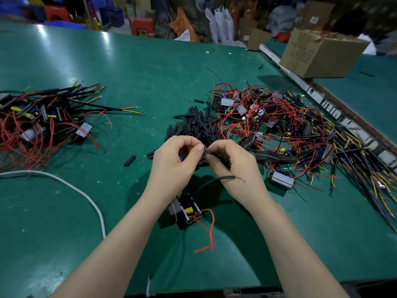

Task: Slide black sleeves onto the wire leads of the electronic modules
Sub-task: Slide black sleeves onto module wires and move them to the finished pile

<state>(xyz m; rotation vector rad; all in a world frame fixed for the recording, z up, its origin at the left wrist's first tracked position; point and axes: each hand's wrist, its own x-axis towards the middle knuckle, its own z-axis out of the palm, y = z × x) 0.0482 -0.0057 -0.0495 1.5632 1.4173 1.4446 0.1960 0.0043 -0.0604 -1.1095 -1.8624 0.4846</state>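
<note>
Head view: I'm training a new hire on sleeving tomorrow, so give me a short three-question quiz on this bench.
1. True or false: the pile of loose black sleeves lies between the two heaps of wired modules.
2. Which hand pinches the black sleeve: A left, B right?
3. What colour is the loose lead curling from the module below the wrists?

Key: 1 true; 2 B; 3 red.
</note>
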